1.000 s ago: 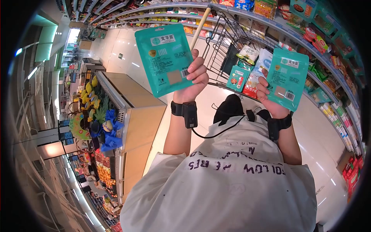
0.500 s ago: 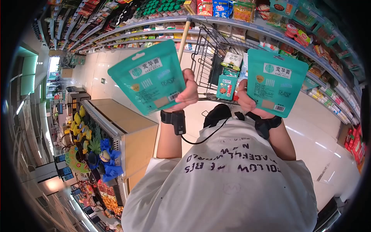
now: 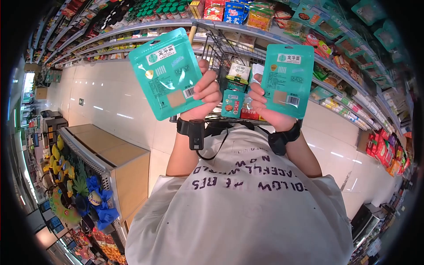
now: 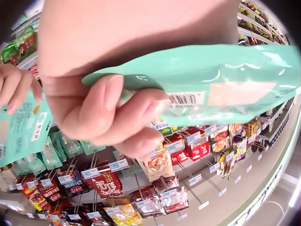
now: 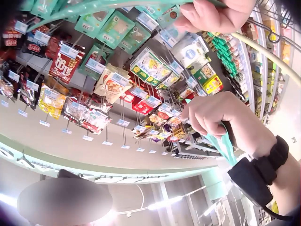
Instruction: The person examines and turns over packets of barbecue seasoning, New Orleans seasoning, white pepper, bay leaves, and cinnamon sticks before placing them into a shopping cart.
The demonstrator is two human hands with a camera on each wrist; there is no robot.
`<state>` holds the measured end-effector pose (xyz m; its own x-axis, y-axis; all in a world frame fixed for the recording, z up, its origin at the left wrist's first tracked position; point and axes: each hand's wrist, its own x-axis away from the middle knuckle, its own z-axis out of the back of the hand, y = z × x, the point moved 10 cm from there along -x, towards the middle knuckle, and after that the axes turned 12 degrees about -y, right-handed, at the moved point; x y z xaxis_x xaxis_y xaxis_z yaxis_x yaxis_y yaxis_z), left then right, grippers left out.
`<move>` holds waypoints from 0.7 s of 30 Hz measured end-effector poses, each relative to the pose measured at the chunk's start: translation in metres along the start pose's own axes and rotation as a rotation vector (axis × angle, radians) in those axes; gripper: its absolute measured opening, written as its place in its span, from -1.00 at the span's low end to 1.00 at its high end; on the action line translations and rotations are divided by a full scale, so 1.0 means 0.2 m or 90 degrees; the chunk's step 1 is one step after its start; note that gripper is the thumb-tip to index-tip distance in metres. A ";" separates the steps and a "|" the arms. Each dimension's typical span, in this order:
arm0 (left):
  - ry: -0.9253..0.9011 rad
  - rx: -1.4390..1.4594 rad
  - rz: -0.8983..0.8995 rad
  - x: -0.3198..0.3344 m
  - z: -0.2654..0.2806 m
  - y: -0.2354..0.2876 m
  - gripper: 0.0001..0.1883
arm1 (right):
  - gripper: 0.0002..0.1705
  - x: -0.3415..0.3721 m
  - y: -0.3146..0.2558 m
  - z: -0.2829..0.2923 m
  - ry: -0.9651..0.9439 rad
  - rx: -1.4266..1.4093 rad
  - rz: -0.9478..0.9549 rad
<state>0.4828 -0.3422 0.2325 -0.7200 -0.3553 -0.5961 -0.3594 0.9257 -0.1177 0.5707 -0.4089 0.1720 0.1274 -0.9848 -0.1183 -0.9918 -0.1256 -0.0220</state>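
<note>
While both hands hold a pack up in front of the body, the long shelf point(image 3: 265, 32) runs across the far side and down the right, full of food packs. Below it the pale floor point(image 3: 119, 101) shows on the left and right. Straight ahead stands the black wire cart point(image 3: 229, 48), with some packs in it.

Now the two big green packs. The left green pack point(image 3: 159, 84) leans over to the left, and the right green pack point(image 3: 289, 84) stands almost straight up. They are apart, nearer than the cart, and both show the same kind of side, with a label at the top.

Next come the hands. The left hand point(image 3: 205, 95) has its fingers bent over the right edge of its pack, so that grip is closed on it. The right hand point(image 3: 260, 104) holds its pack by the left edge, also closed.

So picking up looks done for both. Neither is in the cart or on the shelf, so putting them somewhere looks not done. I cannot tell if the words have been read.

Smaller things: the cart holds a white pack point(image 3: 238, 73) and a small green pack point(image 3: 232, 104).
</note>
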 end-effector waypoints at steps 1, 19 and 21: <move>0.068 -0.008 -0.022 0.01 0.05 0.04 -0.69 | -0.37 0.00 -0.02 0.03 0.016 0.018 0.021; 0.125 -0.028 0.071 -0.12 0.30 0.09 -0.76 | -0.43 -0.01 -0.03 -0.05 -0.051 0.081 0.069; 0.242 -0.157 0.087 -0.09 0.43 0.15 -0.78 | -0.47 0.04 -0.10 -0.04 -0.025 0.096 0.112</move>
<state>0.5369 -0.2971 0.1722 -0.9205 -0.2969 -0.2541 -0.3431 0.9253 0.1617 0.5908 -0.4161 0.1797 -0.0447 -0.9841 -0.1721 -0.9868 0.0704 -0.1459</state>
